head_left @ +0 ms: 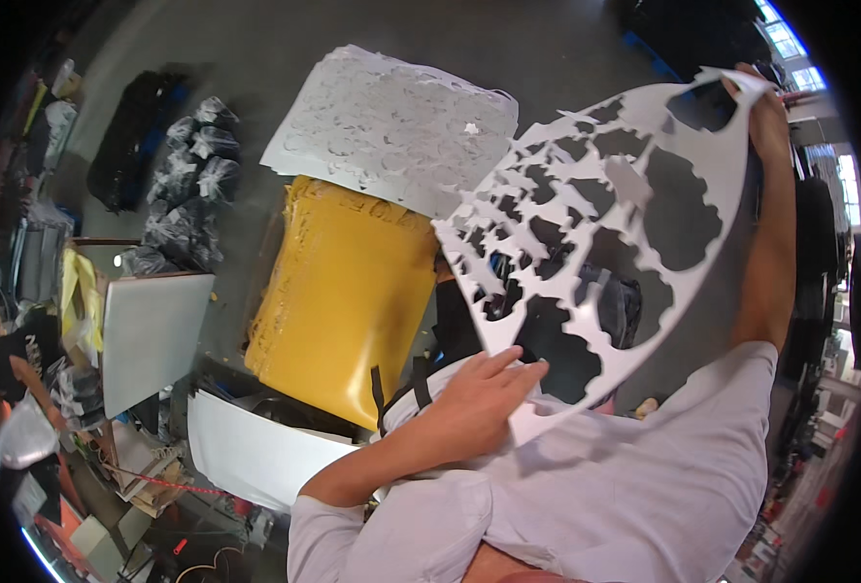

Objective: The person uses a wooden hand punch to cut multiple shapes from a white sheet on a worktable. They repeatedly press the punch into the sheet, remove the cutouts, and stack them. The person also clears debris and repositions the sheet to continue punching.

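1. Nearest to you, your left hand [479, 394] comes in from the lower edge in a pale sleeve. Its fingers lie flat and pressed on the lower corner of a white cut-out sheet [634, 219]; the thumb is hidden beneath, so you cannot tell whether the grip closes fully on it.
2. The sheet is held up in the air, spread between your hands from lower centre to upper right. It is riddled with irregular holes, through which dark floor and dark shapes show.
3. Your right hand [765, 112] is raised high at the upper right, its grip closed on the sheet's far top corner. The fingers are partly hidden by the sheet's edge.
4. Beyond the sheet lies a yellow stack [348, 301] of thin material on a low support that is hard to make out.
5. A second white sheet [391, 126], faintly patterned, lies across the far end of the stack.
6. To the left, a white board [149, 335] leans, and dark filled bags [192, 185] sit on the grey floor [255, 49].
7. At the far left edge, another person [17, 364] is cut off and blurred.
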The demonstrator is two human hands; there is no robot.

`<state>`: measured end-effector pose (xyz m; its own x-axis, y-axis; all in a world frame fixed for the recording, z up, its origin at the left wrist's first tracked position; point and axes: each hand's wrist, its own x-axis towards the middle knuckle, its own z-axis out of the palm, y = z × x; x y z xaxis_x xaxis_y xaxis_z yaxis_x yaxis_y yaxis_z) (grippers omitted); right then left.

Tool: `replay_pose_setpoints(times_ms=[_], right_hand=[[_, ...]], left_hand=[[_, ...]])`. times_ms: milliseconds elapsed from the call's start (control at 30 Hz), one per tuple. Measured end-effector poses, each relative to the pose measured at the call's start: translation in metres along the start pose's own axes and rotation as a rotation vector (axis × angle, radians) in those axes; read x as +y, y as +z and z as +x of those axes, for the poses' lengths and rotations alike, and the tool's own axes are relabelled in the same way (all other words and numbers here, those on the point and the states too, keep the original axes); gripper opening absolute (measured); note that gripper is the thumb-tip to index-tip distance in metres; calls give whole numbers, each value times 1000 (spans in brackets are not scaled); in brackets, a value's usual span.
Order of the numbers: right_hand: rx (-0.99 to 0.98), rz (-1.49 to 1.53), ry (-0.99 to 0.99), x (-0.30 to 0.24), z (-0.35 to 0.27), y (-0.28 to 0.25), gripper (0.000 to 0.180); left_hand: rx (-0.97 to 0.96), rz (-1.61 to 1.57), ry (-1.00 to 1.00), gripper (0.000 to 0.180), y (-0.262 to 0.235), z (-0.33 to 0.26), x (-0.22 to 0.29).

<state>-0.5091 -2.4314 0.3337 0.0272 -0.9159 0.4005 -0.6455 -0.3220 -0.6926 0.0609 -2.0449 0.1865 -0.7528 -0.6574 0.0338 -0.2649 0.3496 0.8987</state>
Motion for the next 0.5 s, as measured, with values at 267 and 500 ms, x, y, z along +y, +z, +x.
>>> replay_pose_setpoints(times_ms=[267,500], right_hand=[[-126,300,296,117,316,99,49],[-332,-197,-61,114,488,439,31]], left_hand=[[306,-555,-129,48,-128,210,-110],[631,-919,-557,46,-297,193,-284]])
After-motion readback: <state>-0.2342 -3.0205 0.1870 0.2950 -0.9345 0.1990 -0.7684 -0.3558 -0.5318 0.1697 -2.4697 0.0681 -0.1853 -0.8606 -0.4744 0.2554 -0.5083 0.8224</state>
